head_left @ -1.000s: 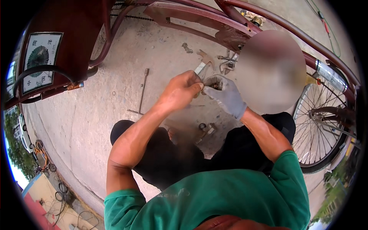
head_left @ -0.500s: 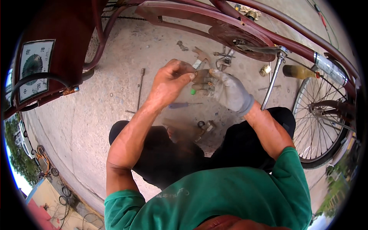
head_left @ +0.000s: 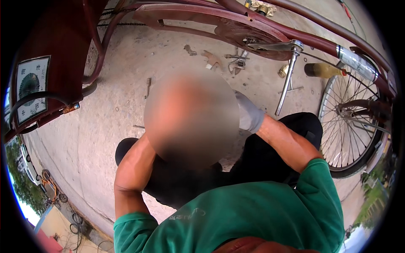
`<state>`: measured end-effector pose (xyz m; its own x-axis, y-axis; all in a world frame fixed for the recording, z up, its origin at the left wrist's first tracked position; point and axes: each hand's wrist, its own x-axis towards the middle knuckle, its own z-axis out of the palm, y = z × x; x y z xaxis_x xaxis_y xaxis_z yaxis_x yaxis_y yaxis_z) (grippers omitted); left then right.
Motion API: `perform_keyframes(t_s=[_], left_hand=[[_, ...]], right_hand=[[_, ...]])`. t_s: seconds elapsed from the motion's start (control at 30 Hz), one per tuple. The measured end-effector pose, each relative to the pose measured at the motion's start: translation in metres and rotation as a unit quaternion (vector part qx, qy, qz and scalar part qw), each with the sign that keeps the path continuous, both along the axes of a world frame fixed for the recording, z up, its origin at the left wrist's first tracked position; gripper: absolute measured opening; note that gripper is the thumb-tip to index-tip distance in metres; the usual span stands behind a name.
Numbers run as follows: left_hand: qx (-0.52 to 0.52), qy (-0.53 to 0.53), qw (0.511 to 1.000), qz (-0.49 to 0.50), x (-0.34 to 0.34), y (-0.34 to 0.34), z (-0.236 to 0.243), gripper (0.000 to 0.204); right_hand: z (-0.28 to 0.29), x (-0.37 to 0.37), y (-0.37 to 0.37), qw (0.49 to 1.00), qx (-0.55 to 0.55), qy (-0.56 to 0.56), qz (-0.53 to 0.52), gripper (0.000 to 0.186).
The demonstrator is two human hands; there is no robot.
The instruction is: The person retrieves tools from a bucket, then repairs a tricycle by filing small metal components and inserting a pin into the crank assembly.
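Cannot tell finger spread or grip on left hand (head_left: 178, 99) or gloved right hand (head_left: 249, 113), blurred mid-frame. Could bang the latter on nearby silver bar (head_left: 287, 84), right of centre, by lifting carelessly.

Lettered plaque (head_left: 30, 86), lettered frame sticker (head_left: 357, 63), lettered green shirt (head_left: 253, 211)

The frame (head_left: 185, 17) crosses the far part of the floor (head_left: 84, 139). Before it, left to right, lie the socket wrench (head_left: 148, 86), hammer (head_left: 213, 60) and adjustable wrench (head_left: 239, 65). The right hand (head_left: 249, 113) is positioned nearer than the adjustable wrench. The bottle (head_left: 321, 70) is between the crank arm (head_left: 276, 46) and the spoked wheel (head_left: 352, 122), toward the right edge. A car (head_left: 30, 165) stands beyond the left edge.
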<state>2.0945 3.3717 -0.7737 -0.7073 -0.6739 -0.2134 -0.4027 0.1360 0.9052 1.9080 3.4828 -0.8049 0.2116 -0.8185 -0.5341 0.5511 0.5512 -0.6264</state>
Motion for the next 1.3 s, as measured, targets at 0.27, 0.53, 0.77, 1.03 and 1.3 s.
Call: perform_keyframes(t_s=[0.27,0.53,0.77,1.03,1.3], left_hand=[[0.032,-0.024,0.997,-0.069,0.007,0.014,0.005,0.011],[0.045,-0.076,0.994,-0.065,0.01,0.019,0.0,0.01],[0.066,-0.053,0.996,-0.032,0.015,0.021,-0.018,0.01],[0.133,-0.08,0.988,0.018,0.009,0.022,-0.035,0.015],[0.236,-0.076,0.962,0.112,0.017,0.013,-0.054,0.017]], right_hand=[[0.001,0.014,0.03,1.0,-0.015,0.019,0.0,0.028],[-0.015,0.024,0.037,0.999,0.017,-0.038,-0.024,0.023],[-0.008,0.023,0.031,0.997,0.039,-0.04,-0.055,0.025],[-0.02,0.016,0.029,0.994,-0.036,0.095,-0.042,0.027],[-0.063,0.015,0.019,0.986,0.014,0.164,-0.018,0.025]])
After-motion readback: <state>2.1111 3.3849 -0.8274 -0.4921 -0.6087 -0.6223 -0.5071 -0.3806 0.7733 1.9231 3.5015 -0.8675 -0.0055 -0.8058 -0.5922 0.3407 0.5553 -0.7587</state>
